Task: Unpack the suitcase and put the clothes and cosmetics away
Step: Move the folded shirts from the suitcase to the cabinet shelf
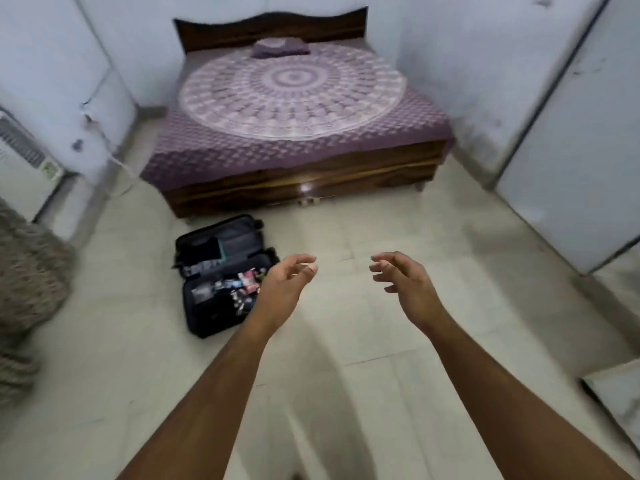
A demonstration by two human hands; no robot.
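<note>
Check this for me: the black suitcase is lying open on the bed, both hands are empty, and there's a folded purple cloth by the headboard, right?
Not quite. The head view shows the black suitcase lying open on the floor in front of the bed, not on it. The rest holds: the left hand and right hand are empty, and a folded purple cloth lies by the headboard.

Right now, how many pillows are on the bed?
1: a purple pillow lies at the head of the bed, against the wooden headboard. No other shows on the bedspread.
</note>
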